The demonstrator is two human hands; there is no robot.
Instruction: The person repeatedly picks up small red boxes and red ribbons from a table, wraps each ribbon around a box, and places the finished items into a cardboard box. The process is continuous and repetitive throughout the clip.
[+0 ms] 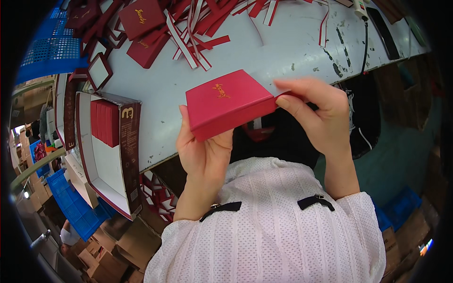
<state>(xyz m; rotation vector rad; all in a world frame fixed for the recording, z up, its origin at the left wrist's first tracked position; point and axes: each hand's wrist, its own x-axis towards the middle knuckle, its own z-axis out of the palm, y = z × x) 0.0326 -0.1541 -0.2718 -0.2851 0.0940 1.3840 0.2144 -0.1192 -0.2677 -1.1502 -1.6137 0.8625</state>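
Observation:
My left hand [203, 153] holds a red gift box [231, 96] from below, its fingers and palm wrapped under the near left side. The box is closed and tilted, with gold lettering on its lid. My right hand [316, 106] is at the box's right corner. Its thumb and forefinger pinch a thin dark red piece that sticks out there, perhaps a strip's end; most of it is hidden by the fingers.
Red boxes [141, 18] and red-and-white strips [181, 40] heap at the table's far side. An open carton [130, 155] with several red boxes stands at the left, near a blue crate [52, 45]. A black cable [365, 47] hangs over the right edge.

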